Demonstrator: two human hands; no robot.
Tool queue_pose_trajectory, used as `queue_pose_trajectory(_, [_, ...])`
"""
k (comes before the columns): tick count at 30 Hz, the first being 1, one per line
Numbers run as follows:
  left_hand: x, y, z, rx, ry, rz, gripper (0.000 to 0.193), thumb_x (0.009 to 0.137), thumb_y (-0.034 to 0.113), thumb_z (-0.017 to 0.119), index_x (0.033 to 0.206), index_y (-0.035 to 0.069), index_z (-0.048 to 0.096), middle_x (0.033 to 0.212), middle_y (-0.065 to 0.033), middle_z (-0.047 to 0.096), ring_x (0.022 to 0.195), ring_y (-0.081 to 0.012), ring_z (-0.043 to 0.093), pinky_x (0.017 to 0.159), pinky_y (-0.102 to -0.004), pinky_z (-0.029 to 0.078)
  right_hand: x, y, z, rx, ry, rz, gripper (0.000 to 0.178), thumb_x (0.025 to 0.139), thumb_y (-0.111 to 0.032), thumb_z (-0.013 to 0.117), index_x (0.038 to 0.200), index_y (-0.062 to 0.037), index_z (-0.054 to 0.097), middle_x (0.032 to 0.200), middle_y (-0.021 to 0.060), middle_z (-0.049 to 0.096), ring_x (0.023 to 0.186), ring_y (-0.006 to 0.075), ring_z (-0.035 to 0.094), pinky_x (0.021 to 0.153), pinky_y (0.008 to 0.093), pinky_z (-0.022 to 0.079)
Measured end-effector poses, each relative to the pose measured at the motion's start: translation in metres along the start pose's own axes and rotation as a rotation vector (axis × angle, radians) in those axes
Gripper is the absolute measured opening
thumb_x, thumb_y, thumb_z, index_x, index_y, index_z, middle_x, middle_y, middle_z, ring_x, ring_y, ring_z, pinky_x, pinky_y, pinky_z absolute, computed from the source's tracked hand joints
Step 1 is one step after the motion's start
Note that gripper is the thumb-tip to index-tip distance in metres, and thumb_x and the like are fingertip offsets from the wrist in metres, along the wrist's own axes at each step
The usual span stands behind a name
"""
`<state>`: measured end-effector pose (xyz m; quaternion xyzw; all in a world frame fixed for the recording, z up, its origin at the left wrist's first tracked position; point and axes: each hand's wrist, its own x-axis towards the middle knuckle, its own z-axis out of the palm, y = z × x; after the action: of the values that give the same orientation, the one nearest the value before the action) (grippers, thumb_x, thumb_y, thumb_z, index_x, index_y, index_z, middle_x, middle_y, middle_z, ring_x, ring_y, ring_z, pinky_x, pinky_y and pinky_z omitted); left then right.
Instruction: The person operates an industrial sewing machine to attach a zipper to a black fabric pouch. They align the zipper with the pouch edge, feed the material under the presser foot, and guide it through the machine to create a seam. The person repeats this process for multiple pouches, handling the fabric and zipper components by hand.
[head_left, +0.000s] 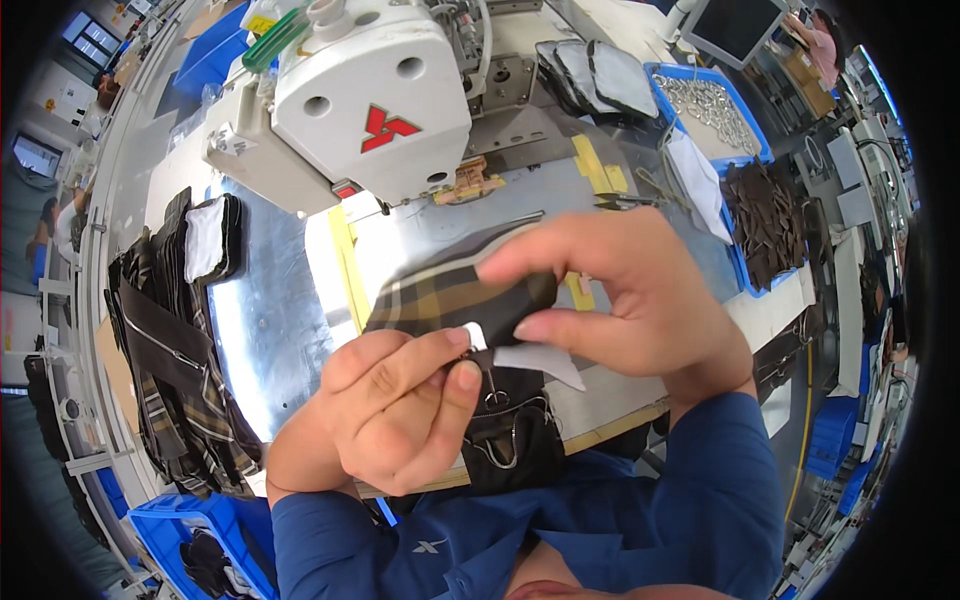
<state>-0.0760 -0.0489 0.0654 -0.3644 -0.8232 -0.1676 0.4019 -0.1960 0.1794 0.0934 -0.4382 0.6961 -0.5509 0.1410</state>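
A plaid fabric piece (430,296) in brown, black and white is held up in front of the sewing machine. My left hand (400,410) is closed in a pinch at its lower edge, on a small dark tab (482,357); a white patch shows at the fingertips. My right hand (630,300) curves round the fabric's right end, index finger on top and thumb at the lower edge; its other fingers are hidden. From beside the thumb sticks out a pale strip (545,363). Below my hands, black fabric with metal hardware (505,440) lies at the table's front edge.
The white sewing machine head (375,100) stands just beyond. Stacked plaid and black pieces (170,350) lie left. At right, blue trays hold metal rings (705,110) and brown strips (765,225); snips (625,200) lie nearer. A blue crate (195,515) stands lower left.
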Motion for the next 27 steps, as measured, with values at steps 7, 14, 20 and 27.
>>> queue_pose_trajectory(7, [0.001,0.005,0.0,-0.09,0.065,0.049,0.015,0.079,-0.009,0.08,0.082,0.003,0.072,0.086,-0.006,0.061,0.085,-0.0277,0.075,0.067,-0.0334,0.051,-0.005,-0.002,0.011,-0.699,0.219,-0.45,0.033,0.064,-0.007,0.085,0.096,-0.011,0.08,0.097,0.004,0.073,0.093,0.0212,0.068,0.074,0.037,0.054])
queue_pose_trajectory(14, [0.0,0.003,0.016,-0.074,0.149,0.201,0.017,0.077,-0.007,0.078,0.073,0.007,0.069,0.083,-0.0035,0.055,0.085,-0.0241,0.075,0.072,-0.0334,0.055,-0.005,-0.001,0.009,-0.767,0.075,-0.78,0.022,0.075,-0.014,0.077,0.096,-0.0055,0.078,0.103,0.0055,0.076,0.089,0.0211,0.068,0.073,0.0361,0.053])
queue_pose_trajectory(20, [0.001,0.009,0.021,-0.186,0.18,0.145,0.016,0.074,-0.008,0.078,0.073,0.004,0.068,0.084,-0.0042,0.055,0.088,-0.0254,0.076,0.074,-0.035,0.055,-0.001,0.011,0.014,-0.689,0.096,-0.811,0.021,0.072,-0.018,0.077,0.086,-0.0042,0.07,0.09,0.0056,0.066,0.09,0.0244,0.065,0.072,0.0367,0.052])
queue_pose_trajectory(27, [0.004,-0.002,-0.007,-0.339,-0.038,-0.056,0.021,0.077,-0.005,0.08,0.096,-0.007,0.071,0.083,-0.0096,0.062,0.091,-0.0352,0.076,0.077,-0.042,0.057,0.007,-0.004,-0.002,-0.315,-0.106,-0.567,0.02,0.082,-0.012,0.078,0.1,-0.0041,0.075,0.105,0.0078,0.073,0.097,0.0278,0.07,0.077,0.0381,0.055])
